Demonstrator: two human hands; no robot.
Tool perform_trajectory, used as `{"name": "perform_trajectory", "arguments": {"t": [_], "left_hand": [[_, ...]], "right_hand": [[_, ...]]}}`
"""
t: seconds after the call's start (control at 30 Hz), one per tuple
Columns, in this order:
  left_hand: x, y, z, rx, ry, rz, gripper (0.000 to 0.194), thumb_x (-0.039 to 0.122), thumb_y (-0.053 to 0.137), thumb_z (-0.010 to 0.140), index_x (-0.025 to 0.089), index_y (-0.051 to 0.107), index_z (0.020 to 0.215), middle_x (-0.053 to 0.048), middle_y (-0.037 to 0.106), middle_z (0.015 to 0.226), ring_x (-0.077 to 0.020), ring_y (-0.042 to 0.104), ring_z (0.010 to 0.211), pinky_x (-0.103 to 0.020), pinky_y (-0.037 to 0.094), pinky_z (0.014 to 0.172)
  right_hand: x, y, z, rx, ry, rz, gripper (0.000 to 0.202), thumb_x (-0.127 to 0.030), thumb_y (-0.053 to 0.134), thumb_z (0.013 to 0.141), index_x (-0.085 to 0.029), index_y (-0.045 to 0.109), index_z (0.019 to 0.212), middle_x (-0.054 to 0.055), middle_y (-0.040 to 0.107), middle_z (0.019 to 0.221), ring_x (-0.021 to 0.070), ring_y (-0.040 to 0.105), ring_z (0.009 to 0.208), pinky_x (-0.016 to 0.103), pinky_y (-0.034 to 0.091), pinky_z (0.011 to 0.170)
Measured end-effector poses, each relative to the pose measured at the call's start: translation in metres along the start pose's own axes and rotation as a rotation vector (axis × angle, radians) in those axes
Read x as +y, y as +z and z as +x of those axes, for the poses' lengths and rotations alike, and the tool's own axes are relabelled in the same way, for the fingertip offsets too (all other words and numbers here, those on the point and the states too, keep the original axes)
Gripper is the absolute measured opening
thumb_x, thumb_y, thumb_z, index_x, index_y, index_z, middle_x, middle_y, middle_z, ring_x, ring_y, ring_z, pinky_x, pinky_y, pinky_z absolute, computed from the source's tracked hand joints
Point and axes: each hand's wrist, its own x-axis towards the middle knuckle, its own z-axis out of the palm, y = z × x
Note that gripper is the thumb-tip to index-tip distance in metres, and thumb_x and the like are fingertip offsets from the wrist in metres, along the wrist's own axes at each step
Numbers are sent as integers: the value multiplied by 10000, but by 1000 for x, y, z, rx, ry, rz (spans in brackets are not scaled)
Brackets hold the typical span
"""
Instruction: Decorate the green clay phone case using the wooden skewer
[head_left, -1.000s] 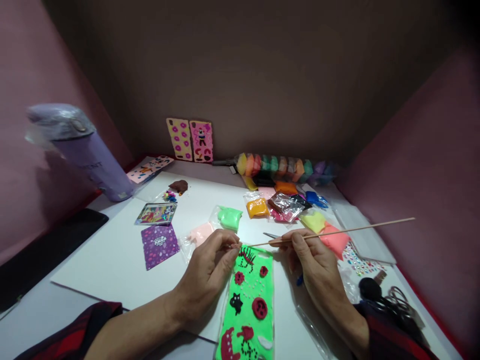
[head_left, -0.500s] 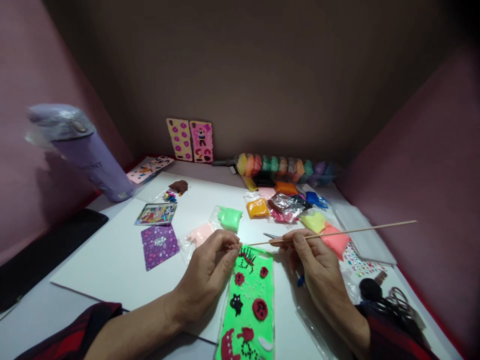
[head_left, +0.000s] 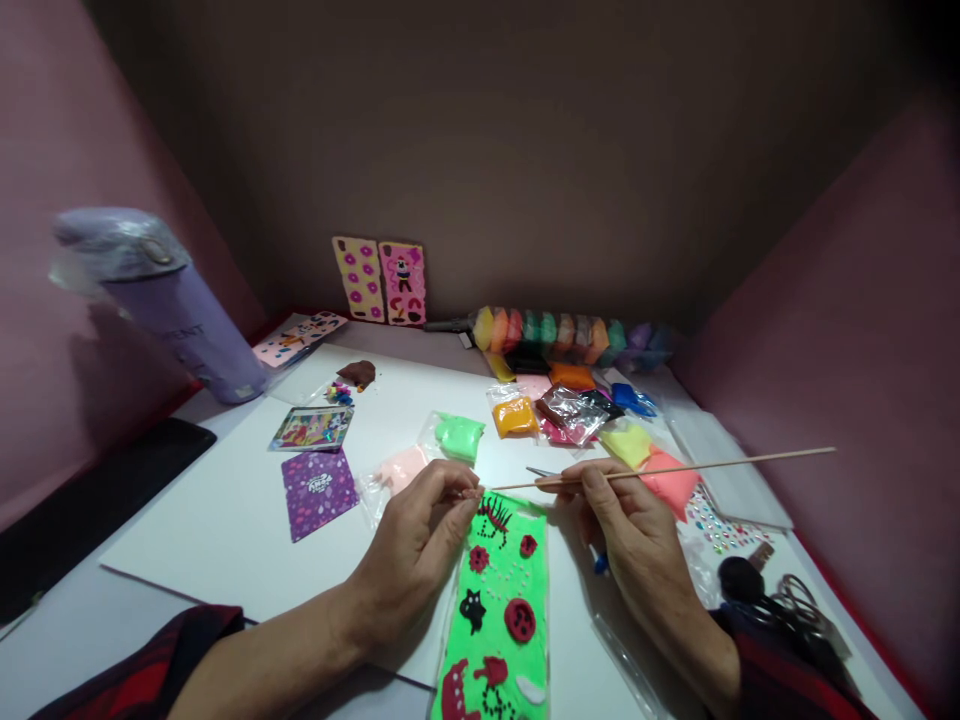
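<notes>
Green clay sheet point(head_left: 501, 610) lies nearest on the white board point(head_left: 225, 520), dotted with red and black shapes. At its top edge the left hand point(head_left: 412, 545) pinches its fingertips together around something too small to tell. The right hand point(head_left: 626, 520) grips a thin wooden stick point(head_left: 675, 467) between thumb and fingers, its tip just beside the left fingertips. Beyond lie clay bags point(head_left: 570, 410), a purple card point(head_left: 319, 490), then a lilac bottle point(head_left: 161, 300) at the left and two decorated cases point(head_left: 381, 280) against the wall.
</notes>
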Motion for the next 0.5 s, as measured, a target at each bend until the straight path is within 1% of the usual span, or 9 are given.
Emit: {"name": "perform_trajectory", "arguments": {"t": [0.17,0.5], "left_hand": [[1,-1,0,-2,1,7,102,260,439,927,200,511,968,-41,547,977,-160,536,914,-335,464,814],[-2,0,0,-5,5,-4,107,264,438,927,197,514,961,-53,549,990,-169,532,927,-343,459,823]], "right_hand": [[1,-1,-1,-10,9,-18,253,-410,501,894,-198,630,846,43,664,848,87,420,509,223,308,429],[1,-1,-1,-1,2,0,245,-396,500,900,-194,623,836,26,652,808,70,414,501,212,316,437]]}}
